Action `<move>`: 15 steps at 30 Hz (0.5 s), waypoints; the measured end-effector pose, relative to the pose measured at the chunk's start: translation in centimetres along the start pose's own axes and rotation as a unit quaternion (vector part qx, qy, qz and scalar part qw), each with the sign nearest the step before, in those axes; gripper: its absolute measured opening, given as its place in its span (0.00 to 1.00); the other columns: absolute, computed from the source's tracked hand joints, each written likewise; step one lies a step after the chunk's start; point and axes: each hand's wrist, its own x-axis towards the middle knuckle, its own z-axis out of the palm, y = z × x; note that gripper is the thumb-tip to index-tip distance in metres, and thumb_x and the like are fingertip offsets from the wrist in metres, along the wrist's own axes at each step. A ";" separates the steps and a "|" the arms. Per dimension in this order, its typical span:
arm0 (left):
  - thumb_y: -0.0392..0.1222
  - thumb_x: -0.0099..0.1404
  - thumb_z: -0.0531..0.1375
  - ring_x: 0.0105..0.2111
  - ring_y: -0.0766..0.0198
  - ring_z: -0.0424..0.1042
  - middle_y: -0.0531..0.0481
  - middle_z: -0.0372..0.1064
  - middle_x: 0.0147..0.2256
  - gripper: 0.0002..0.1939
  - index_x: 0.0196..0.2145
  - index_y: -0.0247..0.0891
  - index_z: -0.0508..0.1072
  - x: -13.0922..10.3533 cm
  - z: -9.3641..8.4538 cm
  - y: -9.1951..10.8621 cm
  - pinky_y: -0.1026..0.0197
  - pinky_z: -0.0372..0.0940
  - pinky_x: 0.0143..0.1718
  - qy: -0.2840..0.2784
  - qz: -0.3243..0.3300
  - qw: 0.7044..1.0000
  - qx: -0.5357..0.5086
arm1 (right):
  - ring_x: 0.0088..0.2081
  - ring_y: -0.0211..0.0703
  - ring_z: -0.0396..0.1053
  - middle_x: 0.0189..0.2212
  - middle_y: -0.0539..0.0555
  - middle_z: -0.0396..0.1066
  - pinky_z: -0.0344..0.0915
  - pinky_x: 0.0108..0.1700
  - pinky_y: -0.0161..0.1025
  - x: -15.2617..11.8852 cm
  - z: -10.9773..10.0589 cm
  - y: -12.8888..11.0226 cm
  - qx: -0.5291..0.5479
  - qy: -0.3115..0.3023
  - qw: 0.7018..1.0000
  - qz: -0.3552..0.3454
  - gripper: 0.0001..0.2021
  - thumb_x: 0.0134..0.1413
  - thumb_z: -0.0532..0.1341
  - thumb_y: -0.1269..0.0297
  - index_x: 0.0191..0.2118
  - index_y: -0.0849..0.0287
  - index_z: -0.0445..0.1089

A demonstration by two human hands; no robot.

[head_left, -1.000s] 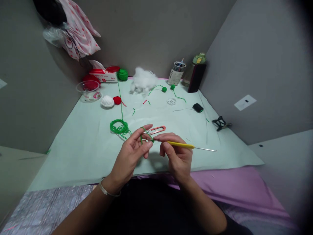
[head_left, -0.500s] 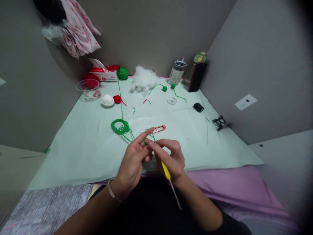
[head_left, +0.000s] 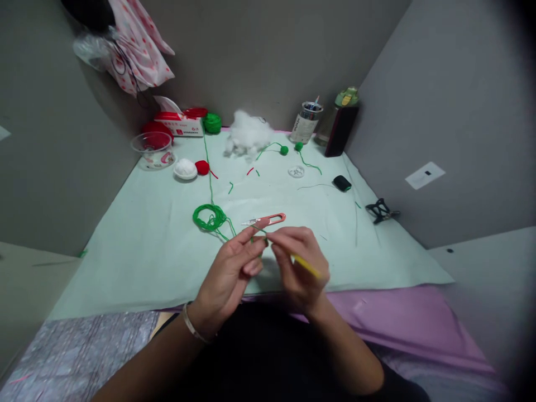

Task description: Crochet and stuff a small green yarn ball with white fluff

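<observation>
My left hand [head_left: 230, 268] pinches green yarn between thumb and fingers, and a strand passes over its raised index finger. My right hand [head_left: 304, 265] is closed around a crochet hook with a yellow handle [head_left: 307, 266]; the hook's tip is at the yarn by my left fingertips, too small to make out. From my left hand the strand runs to a loose coil of green yarn [head_left: 209, 218] on the cloth. Orange-handled thread snips [head_left: 274, 219] lie just beyond my fingers.
White stuffing [head_left: 247, 134], two small green balls [head_left: 284, 150] with tails, a red ball [head_left: 202, 167] and a dish of white filling [head_left: 185, 169] lie further back. A can of pens [head_left: 306, 123] and a bottle [head_left: 347, 97] stand back right. A black claw clip [head_left: 381, 211] lies right.
My right hand has swung slightly right, turning the crochet hook to a flatter angle. My left hand stays nearly in place, holding the yarn.
</observation>
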 end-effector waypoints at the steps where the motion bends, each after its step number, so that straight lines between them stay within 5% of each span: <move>1: 0.35 0.60 0.73 0.21 0.78 0.46 0.57 0.61 0.28 0.19 0.50 0.35 0.83 0.1 -0.2 0.2 0.75 0.51 0.20 0.002 -0.004 1.000 -0.009 | 0.39 0.45 0.73 0.40 0.54 0.76 0.71 0.41 0.45 0.1 -0.1 -0.1 0.047 0.009 0.998 0.035 0.17 0.65 0.63 0.75 0.51 0.46 0.80; 5: 0.32 0.60 0.72 0.22 0.79 0.52 0.54 0.67 0.33 0.21 0.51 0.39 0.82 0.1 -0.3 0.7 0.75 0.53 0.21 0.008 0.048 0.998 0.029 | 0.34 0.41 0.69 0.37 0.52 0.73 0.67 0.36 0.42 0.9 -0.1 -0.3 0.228 0.009 0.963 0.146 0.09 0.67 0.63 0.68 0.44 0.49 0.81; 15: 0.36 0.64 0.70 0.26 0.74 0.58 0.52 0.71 0.37 0.21 0.54 0.46 0.81 -0.4 -0.1 0.6 0.71 0.60 0.27 -0.027 0.057 0.990 0.126 | 0.32 0.37 0.70 0.38 0.50 0.76 0.68 0.37 0.40 0.7 0.3 0.4 0.253 -0.009 0.948 0.193 0.08 0.67 0.64 0.67 0.44 0.49 0.81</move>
